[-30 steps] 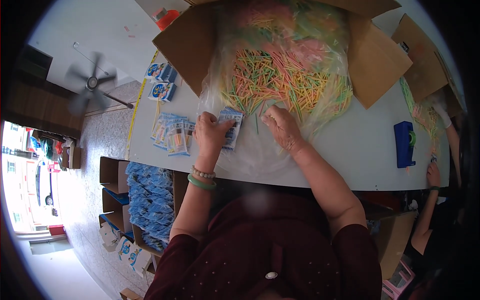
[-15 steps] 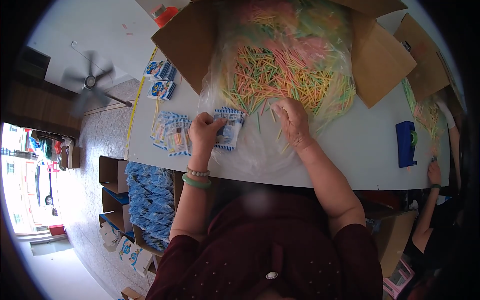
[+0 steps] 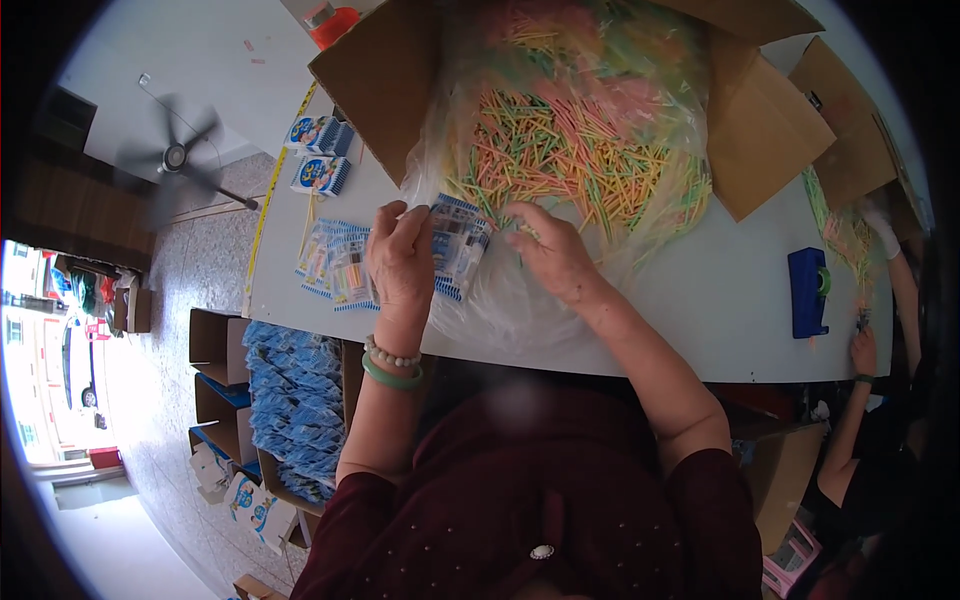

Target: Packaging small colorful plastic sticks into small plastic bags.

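Observation:
My left hand [image 3: 402,262], with a beaded bracelet and a green bangle, pinches the upper left edge of a small clear packet with blue striped ends [image 3: 460,240]. That packet tilts up on the table among similar ones. Just right of it, my right hand [image 3: 555,255] curls its fingers toward the packet's upper edge. Its fingertips close around what look like thin coloured sticks, mostly hidden. Beyond both hands, a heap of pink, yellow and green sticks [image 3: 590,170] lies in a clear plastic bag [image 3: 520,310] that spills out of a cardboard box [image 3: 375,85].
More packets [image 3: 345,265] lie left of my left hand, with two stacks of blue-and-white packs [image 3: 320,175] behind. A carton of blue packets [image 3: 295,405] stands below the table's left edge. A blue tape dispenser [image 3: 808,292] sits right; a co-worker's hand [image 3: 864,350] is beyond it.
My right hand has moved left from the stick heap to the packet. My left hand has shifted its hold to the packet's upper edge, and the packet has tilted up.

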